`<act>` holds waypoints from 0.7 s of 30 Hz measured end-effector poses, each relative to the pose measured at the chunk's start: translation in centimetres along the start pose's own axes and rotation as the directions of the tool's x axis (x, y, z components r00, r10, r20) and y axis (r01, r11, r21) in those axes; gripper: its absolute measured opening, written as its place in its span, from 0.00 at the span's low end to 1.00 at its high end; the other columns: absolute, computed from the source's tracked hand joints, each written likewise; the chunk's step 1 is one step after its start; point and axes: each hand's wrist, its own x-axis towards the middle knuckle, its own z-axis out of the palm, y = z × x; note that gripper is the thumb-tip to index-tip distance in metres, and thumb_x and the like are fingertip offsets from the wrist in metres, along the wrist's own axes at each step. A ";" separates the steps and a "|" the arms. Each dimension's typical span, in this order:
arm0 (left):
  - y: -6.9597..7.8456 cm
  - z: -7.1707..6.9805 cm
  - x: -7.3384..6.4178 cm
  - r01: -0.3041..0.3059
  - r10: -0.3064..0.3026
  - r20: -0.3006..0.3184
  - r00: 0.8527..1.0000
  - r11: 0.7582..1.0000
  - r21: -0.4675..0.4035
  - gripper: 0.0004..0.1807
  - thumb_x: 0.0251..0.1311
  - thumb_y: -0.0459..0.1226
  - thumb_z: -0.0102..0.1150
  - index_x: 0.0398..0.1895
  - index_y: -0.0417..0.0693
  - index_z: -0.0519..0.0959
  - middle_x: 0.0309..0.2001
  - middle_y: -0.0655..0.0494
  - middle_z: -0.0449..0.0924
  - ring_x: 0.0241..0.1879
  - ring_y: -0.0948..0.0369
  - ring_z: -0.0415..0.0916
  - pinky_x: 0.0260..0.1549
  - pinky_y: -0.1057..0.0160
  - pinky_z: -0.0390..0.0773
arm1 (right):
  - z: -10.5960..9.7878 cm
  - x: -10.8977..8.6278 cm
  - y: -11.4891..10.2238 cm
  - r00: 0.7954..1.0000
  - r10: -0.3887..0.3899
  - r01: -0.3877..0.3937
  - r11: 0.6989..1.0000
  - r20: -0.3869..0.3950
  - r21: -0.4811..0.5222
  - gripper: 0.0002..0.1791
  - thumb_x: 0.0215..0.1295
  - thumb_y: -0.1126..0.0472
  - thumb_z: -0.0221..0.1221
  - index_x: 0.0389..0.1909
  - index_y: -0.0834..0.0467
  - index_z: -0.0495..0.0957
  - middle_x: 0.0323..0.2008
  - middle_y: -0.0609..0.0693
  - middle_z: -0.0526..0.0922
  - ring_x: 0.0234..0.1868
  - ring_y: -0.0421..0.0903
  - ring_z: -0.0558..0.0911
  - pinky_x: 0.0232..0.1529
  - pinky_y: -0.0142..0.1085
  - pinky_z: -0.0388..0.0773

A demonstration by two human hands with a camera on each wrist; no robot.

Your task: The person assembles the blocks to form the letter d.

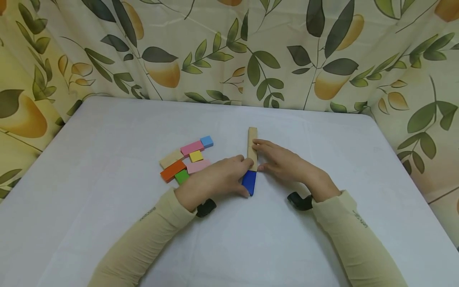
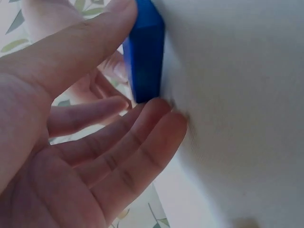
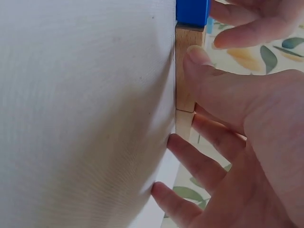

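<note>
Lengthwise toward the curtain point(image 1: 215, 71), block row point(image 1: 255, 161).

Blue block point(image 1: 249, 182); 2 tan blocks point(image 1: 252, 153); leaf-print curtain point(image 1: 215, 83).

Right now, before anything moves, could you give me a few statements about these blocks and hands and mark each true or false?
1. The dark blue block touches the wooden strip. True.
2. The right hand holds the green block. False: it touches the wooden strip.
3. The yellow block lies left of the wooden strip. True.
4. The background cloth is plain. False: it is leaf-patterned.
5. The left hand touches the dark blue block. True.
</note>
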 end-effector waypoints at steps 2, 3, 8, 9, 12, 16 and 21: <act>0.2 0.2 0.1 -0.003 0.004 -0.020 1.000 1.000 0.023 0.43 0.53 0.54 0.71 0.69 0.47 0.65 0.57 0.48 0.75 0.50 0.58 0.77 0.53 0.60 0.81 | 0.1 -0.1 0.1 1.000 0.000 0.000 1.000 -0.008 0.006 0.34 0.70 0.58 0.59 0.72 0.64 0.61 0.78 0.58 0.54 0.78 0.58 0.54 0.74 0.56 0.56; 0.3 0.2 0.1 -0.006 0.007 -0.029 1.000 0.999 0.031 0.44 0.53 0.54 0.72 0.68 0.46 0.65 0.56 0.48 0.76 0.49 0.58 0.77 0.52 0.60 0.81 | 0.2 -0.1 0.2 1.000 0.000 0.001 1.000 -0.012 0.011 0.34 0.70 0.58 0.59 0.73 0.64 0.61 0.78 0.58 0.54 0.78 0.58 0.54 0.74 0.56 0.55; 0.5 0.3 -0.1 0.000 0.002 -0.048 0.999 0.999 0.045 0.47 0.50 0.55 0.73 0.69 0.44 0.64 0.55 0.48 0.76 0.49 0.58 0.78 0.52 0.60 0.81 | 0.5 -0.2 0.2 1.000 -0.005 0.006 1.000 -0.027 0.030 0.35 0.71 0.57 0.58 0.74 0.63 0.58 0.78 0.57 0.53 0.78 0.58 0.54 0.75 0.55 0.54; 0.5 0.3 -0.2 0.006 -0.004 -0.045 0.999 0.999 0.044 0.48 0.50 0.55 0.73 0.70 0.44 0.64 0.56 0.48 0.76 0.49 0.58 0.78 0.53 0.60 0.81 | 0.6 -0.2 0.3 1.000 -0.008 0.009 0.999 -0.029 0.031 0.35 0.71 0.57 0.58 0.74 0.63 0.58 0.78 0.57 0.53 0.78 0.58 0.54 0.75 0.55 0.54; 0.5 0.1 -0.4 0.019 -0.017 -0.026 1.000 0.999 0.051 0.47 0.50 0.54 0.74 0.71 0.46 0.64 0.58 0.48 0.75 0.52 0.57 0.78 0.55 0.60 0.80 | 0.6 -0.2 0.3 0.999 -0.013 0.014 0.999 -0.031 0.030 0.35 0.72 0.57 0.57 0.75 0.63 0.58 0.78 0.57 0.53 0.78 0.57 0.54 0.75 0.55 0.54; 0.6 0.1 -0.3 0.008 -0.007 -0.012 1.000 0.997 0.078 0.45 0.52 0.51 0.73 0.71 0.46 0.65 0.60 0.47 0.74 0.56 0.57 0.77 0.57 0.60 0.79 | 0.6 -0.3 0.3 0.999 -0.016 0.017 0.999 -0.029 0.029 0.33 0.74 0.57 0.54 0.75 0.62 0.57 0.78 0.56 0.52 0.78 0.57 0.53 0.75 0.54 0.53; 0.9 0.3 0.0 0.016 -0.013 -0.021 1.000 0.993 0.113 0.45 0.52 0.53 0.72 0.71 0.46 0.66 0.62 0.46 0.74 0.57 0.57 0.77 0.57 0.60 0.79 | 0.5 -0.4 0.4 1.000 0.006 -0.005 0.998 -0.021 0.059 0.30 0.78 0.54 0.48 0.76 0.58 0.56 0.79 0.54 0.52 0.79 0.56 0.52 0.76 0.55 0.51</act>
